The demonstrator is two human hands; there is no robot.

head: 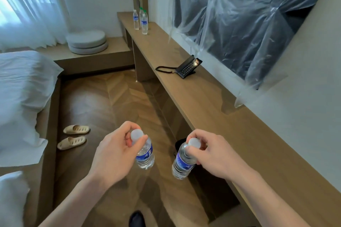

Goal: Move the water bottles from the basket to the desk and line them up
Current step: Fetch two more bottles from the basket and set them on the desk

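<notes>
My left hand [114, 155] grips a clear water bottle [146, 156] by its white cap, and the bottle hangs over the wooden floor. My right hand [212, 155] holds a second blue-labelled bottle [181, 165] by the neck, tilted, just left of the long wooden desk [212, 101]. At the desk's far end stand three bottles close together: one at the left [136, 20], one in front [144, 24], and one behind [141, 13] with a green cap. No basket is in view.
A black telephone [188, 67] with a coiled cord sits mid-desk. A plastic-covered screen [239, 20] hangs on the wall above. A dark bin [180, 143] stands under the desk. A bed [22, 86], slippers [73, 135] and round cushions [86, 41] lie to the left.
</notes>
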